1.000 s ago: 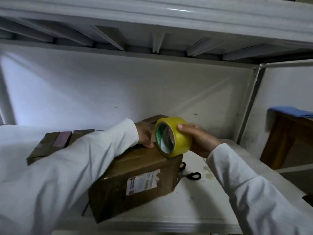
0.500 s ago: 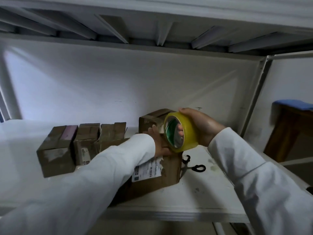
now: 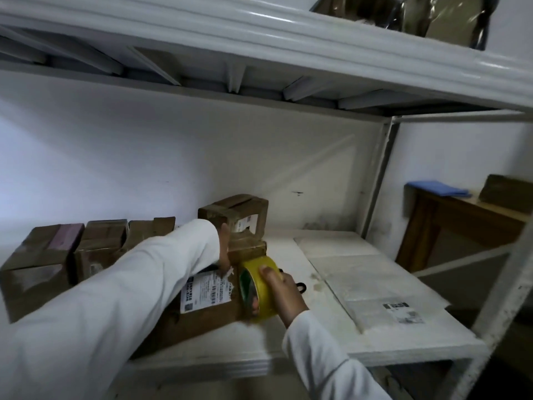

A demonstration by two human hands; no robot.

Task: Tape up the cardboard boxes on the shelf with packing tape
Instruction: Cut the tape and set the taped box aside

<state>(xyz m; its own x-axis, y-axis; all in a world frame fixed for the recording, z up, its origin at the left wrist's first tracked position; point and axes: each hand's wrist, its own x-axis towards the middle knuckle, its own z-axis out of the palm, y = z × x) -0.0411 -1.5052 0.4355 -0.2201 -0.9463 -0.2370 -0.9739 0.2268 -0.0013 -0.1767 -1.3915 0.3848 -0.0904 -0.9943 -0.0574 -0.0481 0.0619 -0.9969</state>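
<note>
Head view: gripping yellow roll of packing tape [image 3: 257,290] with right hand [image 3: 281,293], fingers curled over the rim, thumb inside the core; roll held against the right end of the labelled brown cardboard box [image 3: 207,301] at the front of the white shelf board [image 3: 375,287]. Pressing down on that box's top with left hand [image 3: 224,245]; mostly hidden behind the white sleeve [image 3: 121,295], so can't tell whether fingers are flat or curled.

Looking like mid-strip, running tape down the box end.

Risks: strip wrinkling or sticking to itself if tension drops; box sliding on the smooth board if the left hand eases off; tape running crooked over the white shipping label [image 3: 206,291]; black-handled scissors [image 3: 300,286] half hidden behind the right hand, so fumbling the cut is possible.

Counting: five boxes on this shelf, being three small brown boxes [image 3: 43,264] at left, one taped box [image 3: 233,215] at the back, one in hand. One roll. One pair of scissors.
</note>
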